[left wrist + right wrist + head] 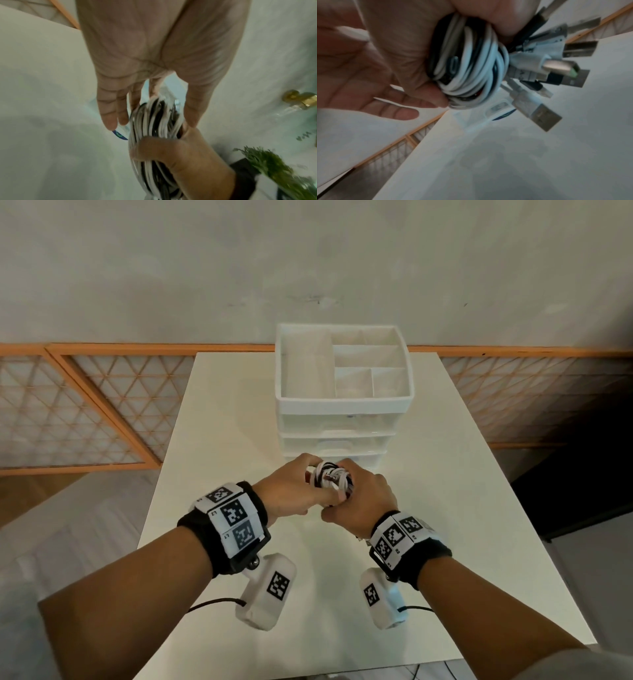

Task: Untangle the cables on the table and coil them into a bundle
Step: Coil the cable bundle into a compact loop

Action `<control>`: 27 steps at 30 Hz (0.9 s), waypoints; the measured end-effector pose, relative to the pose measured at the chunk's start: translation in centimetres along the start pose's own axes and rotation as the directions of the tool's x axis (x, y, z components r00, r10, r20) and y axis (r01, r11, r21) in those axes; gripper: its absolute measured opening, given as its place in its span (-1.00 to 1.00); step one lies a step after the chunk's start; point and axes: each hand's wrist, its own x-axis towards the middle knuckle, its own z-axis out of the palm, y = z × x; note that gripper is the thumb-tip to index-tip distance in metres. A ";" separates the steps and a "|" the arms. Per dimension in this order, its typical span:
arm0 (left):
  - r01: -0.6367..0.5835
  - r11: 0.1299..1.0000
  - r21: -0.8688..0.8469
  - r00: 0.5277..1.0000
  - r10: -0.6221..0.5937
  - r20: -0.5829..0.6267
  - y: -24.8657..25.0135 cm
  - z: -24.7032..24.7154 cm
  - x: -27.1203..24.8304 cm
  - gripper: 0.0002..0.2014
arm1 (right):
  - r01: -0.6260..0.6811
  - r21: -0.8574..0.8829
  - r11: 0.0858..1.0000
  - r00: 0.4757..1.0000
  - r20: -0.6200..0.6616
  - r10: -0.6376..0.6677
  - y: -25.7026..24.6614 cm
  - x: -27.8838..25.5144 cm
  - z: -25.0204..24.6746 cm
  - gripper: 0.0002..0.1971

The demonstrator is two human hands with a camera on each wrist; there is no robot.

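Both hands are holding the bundle point(331, 481) of white and black cables in the air just above the worktop point(445, 474), in front of a white drawer unit point(342, 412). The right hand point(359, 501) is gripping the coil, its thumb and fingers curled round the strands; the right wrist view shows the loops packed into its palm. The left hand point(291, 491) is steadying the far side, thumb and fingertips pressing against the loops, with the outer fingers point(109, 115) lying fairly straight beside them.

The task is looking close to finished. The cables are already lying in tight, roughly parallel loops, and no loose strand is showing on the worktop in the head view. What is left seems small: a cluster of plugs point(556, 65) is sticking out of one side of the coil, so the ends are probably still needing tucking or a last wrap. Whether any tie is holding the coil cannot be told. After that, the bundle is only waiting to be set down.
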 end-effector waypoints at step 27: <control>0.346 0.731 -0.589 0.936 -0.227 0.268 -4.7 4.4 3.7 -0.83 | 0.071 0.145 0.987 0.977 -0.209 -0.040 3.2 3.1 -7.9 -0.39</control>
